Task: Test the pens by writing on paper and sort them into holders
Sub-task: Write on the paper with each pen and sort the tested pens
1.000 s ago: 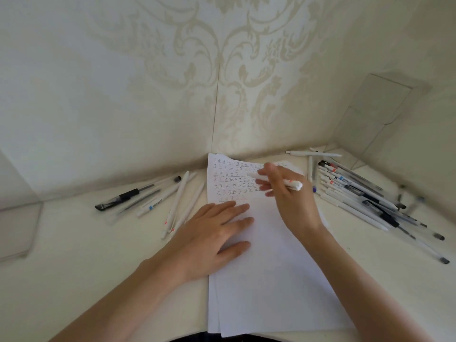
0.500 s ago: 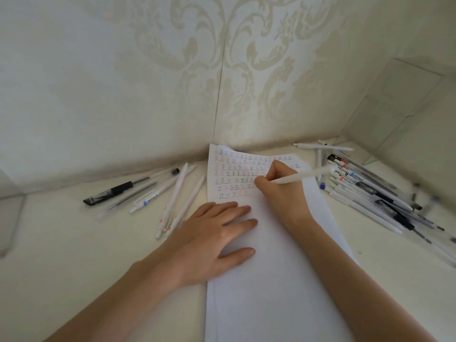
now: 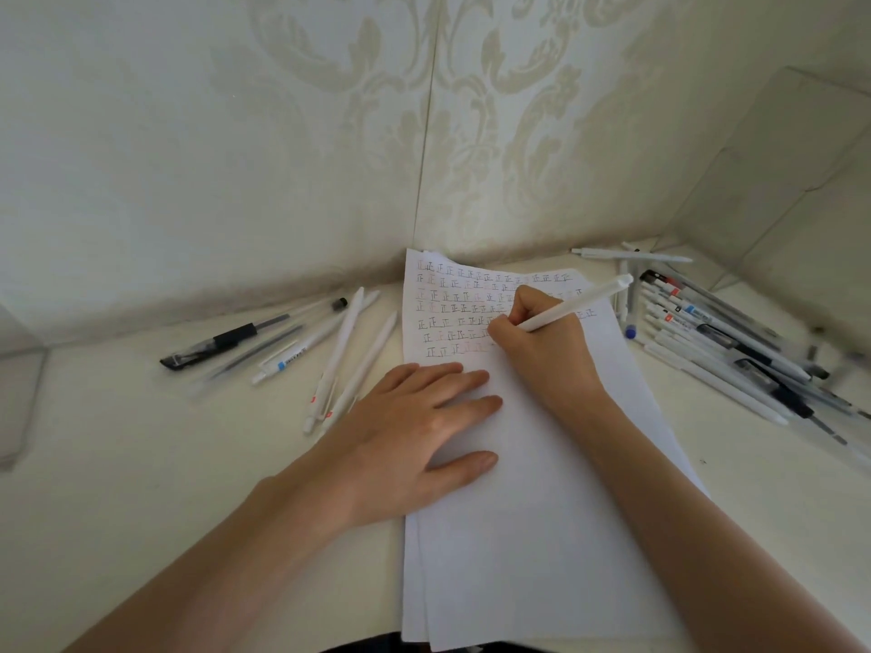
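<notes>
A stack of white paper [image 3: 542, 511] lies in the middle of the desk, its upper part filled with rows of small written characters. My right hand [image 3: 542, 355] grips a white pen [image 3: 577, 304] in a writing hold, the tip hidden behind my fingers at the end of the lowest row. My left hand [image 3: 419, 426] rests flat on the paper's left edge, fingers straight. Several pens [image 3: 339, 351] lie to the left of the paper. A larger heap of pens [image 3: 716, 341] lies to the right.
A clear plastic holder [image 3: 777, 181] stands in the right back corner. Another clear holder [image 3: 19, 398] is at the far left edge. A patterned wall rises right behind the paper. A single white pen [image 3: 631, 255] lies at the back right.
My right hand turned the white pen from a loose hold above the paper into a writing grip and lowered its tip onto the sheet. My left hand stayed flat on the paper.
</notes>
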{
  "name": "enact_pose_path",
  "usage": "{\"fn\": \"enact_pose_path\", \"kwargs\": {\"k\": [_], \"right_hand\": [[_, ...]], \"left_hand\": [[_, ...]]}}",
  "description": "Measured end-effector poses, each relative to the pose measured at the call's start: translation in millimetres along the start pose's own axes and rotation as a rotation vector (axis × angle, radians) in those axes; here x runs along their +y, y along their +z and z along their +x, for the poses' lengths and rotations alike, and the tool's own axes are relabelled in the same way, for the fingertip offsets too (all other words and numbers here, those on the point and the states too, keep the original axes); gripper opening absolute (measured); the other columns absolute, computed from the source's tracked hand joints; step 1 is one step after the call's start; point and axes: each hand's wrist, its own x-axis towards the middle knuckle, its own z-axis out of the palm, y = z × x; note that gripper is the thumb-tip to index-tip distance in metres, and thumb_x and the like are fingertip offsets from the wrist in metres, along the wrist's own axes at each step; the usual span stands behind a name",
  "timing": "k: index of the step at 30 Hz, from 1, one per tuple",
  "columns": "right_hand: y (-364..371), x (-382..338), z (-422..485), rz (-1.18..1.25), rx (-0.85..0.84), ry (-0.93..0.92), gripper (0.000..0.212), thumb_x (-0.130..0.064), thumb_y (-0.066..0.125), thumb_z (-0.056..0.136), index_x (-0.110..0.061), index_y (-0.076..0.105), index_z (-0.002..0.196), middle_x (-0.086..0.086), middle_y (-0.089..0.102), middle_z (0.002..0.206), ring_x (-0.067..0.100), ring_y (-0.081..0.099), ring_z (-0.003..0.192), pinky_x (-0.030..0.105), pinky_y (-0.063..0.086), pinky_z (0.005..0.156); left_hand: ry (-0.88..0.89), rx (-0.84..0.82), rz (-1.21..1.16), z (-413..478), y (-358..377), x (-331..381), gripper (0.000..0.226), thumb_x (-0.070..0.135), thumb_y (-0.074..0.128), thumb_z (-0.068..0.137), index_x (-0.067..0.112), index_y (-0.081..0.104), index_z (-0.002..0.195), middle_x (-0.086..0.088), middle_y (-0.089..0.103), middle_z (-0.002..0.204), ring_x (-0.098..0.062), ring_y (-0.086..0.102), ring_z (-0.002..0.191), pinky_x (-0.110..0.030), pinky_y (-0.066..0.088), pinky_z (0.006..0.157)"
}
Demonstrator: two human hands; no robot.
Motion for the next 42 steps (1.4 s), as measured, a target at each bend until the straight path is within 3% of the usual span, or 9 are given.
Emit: {"fn": "enact_pose_path", "kwargs": {"k": [19,26,29,32,35,37,39,42], "right_hand": [[-1,-4,-2,-0.007,-0.034,0.025,0.033,-0.008,0.06,0.076,-0.016,0.032,0.059,-0.005,0.032,0.053,0.005,0.028,0.048,0.016,0.024,0.045],[-1,-6,-4,-0.084,0.005,0.02,0.037,-0.009,0.058,0.08,-0.017,0.028,0.06,-0.007,0.03,0.053,0.009,0.027,0.051,0.027,0.026,0.053],[-5,-7,-6,0.084,0.057,0.049,0.035,-0.027,0.066,0.086,-0.012,0.041,0.067,-0.001,0.047,0.047,0.006,0.04,0.046,0.018,0.034,0.05],[-11,-7,-12,0.175,0.074,0.051,0.029,-0.033,0.068,0.085,-0.011,0.051,0.078,0.007,0.059,0.05,0.005,0.048,0.043,0.011,0.035,0.048],[-16,-1,-12,0.152,0.06,0.022,0.008,-0.015,0.066,0.087,-0.02,0.061,0.089,0.001,0.066,0.07,0.002,0.059,0.062,0.015,0.046,0.06],[-19,1,-12,0.258,0.03,0.013,0.031,0.005,0.055,0.089,-0.021,0.061,0.103,0.0,0.067,0.085,0.009,0.063,0.075,0.022,0.052,0.071],[-24,-2,-12,0.426,-0.013,0.063,0.044,0.015,0.042,0.088,-0.018,0.061,0.109,0.004,0.067,0.096,0.017,0.067,0.075,0.026,0.055,0.072],[-26,-9,-15,0.719,-0.115,0.143,0.041,0.013,0.039,0.09,-0.011,0.064,0.113,0.012,0.067,0.104,0.022,0.069,0.07,0.027,0.055,0.065]], "left_hand": [[0.005,0.004,-0.022,0,1,-1,0.068,0.064,0.017,0.083,0.032,0.037,0.14,0.01,0.027,0.151,-0.01,0.017,0.139,-0.019,0.001,0.109],[0.023,0.024,-0.041,0,1,-1,0.068,0.064,0.019,0.083,0.031,0.039,0.138,0.009,0.029,0.149,-0.01,0.018,0.139,-0.019,0.003,0.109],[0.029,0.05,-0.023,-1,2,-2,0.062,0.061,0.025,0.086,0.029,0.046,0.134,0.007,0.037,0.145,-0.01,0.024,0.135,-0.02,0.008,0.108],[-0.031,0.188,-0.021,-1,2,-4,0.049,0.053,0.037,0.088,0.021,0.061,0.117,0.004,0.057,0.124,-0.014,0.045,0.118,-0.021,0.025,0.099],[-0.128,0.351,-0.088,1,-1,-7,0.055,0.058,0.043,0.082,0.017,0.06,0.115,0.007,0.061,0.11,-0.008,0.048,0.104,-0.017,0.031,0.088],[-0.166,0.356,-0.134,1,-2,-6,0.07,0.068,0.045,0.074,0.02,0.051,0.126,0.012,0.058,0.109,-0.002,0.044,0.103,-0.016,0.031,0.086],[-0.152,0.33,-0.176,-1,0,-7,0.081,0.072,0.047,0.069,0.025,0.041,0.134,0.014,0.057,0.109,0.0,0.042,0.103,-0.015,0.029,0.087],[-0.064,0.328,-0.179,-1,2,-9,0.077,0.067,0.053,0.069,0.033,0.034,0.135,0.012,0.059,0.107,0.001,0.042,0.101,-0.01,0.03,0.086]]}}
